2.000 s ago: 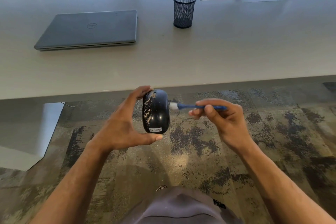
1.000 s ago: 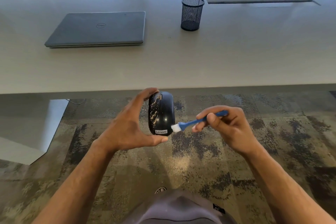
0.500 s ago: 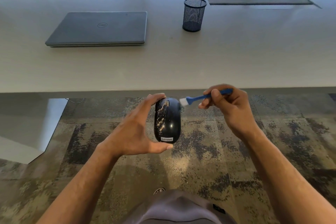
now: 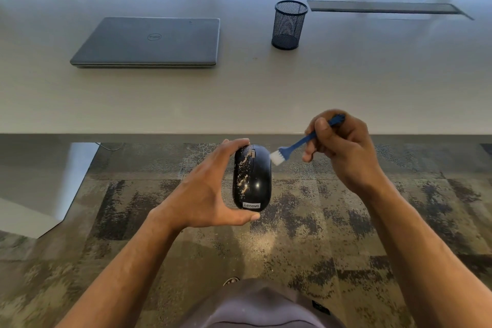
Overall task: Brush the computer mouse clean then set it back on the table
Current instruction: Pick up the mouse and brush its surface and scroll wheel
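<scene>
Left hand (image 4: pixel 205 194) holds speckled (glossy) mouse (image 4: pixel 252 177); bristles (image 4: pixel 277 157) touching.

A wide, pale, smooth-topped table (image 4: pixel 346 88) stretched across the upper part of the view, its glossy far part reflecting light and the backs of chairs. A closed, flat grey laptop (image 4: pixel 149 41) with a round logo on its lid lay on the table. To the right of the laptop, apart from it, a dark cylindrical wire-mesh pen cup (image 4: pixel 288 24) stood upright. Further right of the laptop, beyond the cup, a long narrow dark slot (image 4: pixel 383 7) was set flush into the tabletop. Below the table's near edge lay a mottled brown and dark patterned carpet floor (image 4: pixel 306 234), with a scatter of pale specks on it.
</scene>
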Tool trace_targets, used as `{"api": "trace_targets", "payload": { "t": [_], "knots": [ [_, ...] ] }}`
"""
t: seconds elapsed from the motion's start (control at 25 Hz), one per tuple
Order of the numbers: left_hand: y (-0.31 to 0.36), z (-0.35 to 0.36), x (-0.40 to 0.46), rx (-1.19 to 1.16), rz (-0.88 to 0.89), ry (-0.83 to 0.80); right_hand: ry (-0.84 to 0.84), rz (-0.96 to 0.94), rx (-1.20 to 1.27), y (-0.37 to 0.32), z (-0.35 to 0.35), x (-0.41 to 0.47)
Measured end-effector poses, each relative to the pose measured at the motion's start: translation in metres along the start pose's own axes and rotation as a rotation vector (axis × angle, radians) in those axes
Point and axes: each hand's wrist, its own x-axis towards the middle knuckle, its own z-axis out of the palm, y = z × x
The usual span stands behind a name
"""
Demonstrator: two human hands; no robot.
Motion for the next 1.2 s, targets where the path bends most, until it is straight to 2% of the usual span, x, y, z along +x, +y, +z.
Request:
{"api": "trace_targets", "payload": {
  "t": [0.08,0.16,0.36,0.6,0.8,0.92,1.04,1.12,1.2],
  "knots": [
    [0.0,0.0,0.002,-0.005,0.009,0.0,-0.206,0.009,-0.014,-0.003,0.006,-0.001],
    [0.002,0.0,0.004,-0.01,0.014,-0.004,-0.302,0.011,-0.108,-0.004,0.014,0.001],
    [0.0,0.001,0.005,-0.012,0.023,-0.019,-0.099,0.004,-0.31,-0.007,0.01,0.025],
    [0.003,0.006,0.005,-0.04,0.036,-0.052,-0.09,0.12,-0.467,0.005,0.009,0.046],
    [-0.002,0.006,0.004,-0.051,0.033,-0.026,-0.01,0.044,-0.312,-0.003,-0.001,0.042],
    [-0.002,0.008,0.005,-0.058,0.039,-0.027,-0.089,0.001,-0.112,-0.012,-0.003,0.043],
    [-0.002,0.012,0.007,-0.074,0.041,-0.027,-0.185,0.068,-0.134,-0.008,0.0,0.046],
    [-0.003,0.014,0.007,-0.069,0.032,-0.025,-0.132,0.136,-0.173,-0.001,0.001,0.047],
    [-0.005,0.015,0.005,-0.058,0.017,-0.021,-0.007,0.175,-0.161,0.005,-0.002,0.045]
  ]
}}
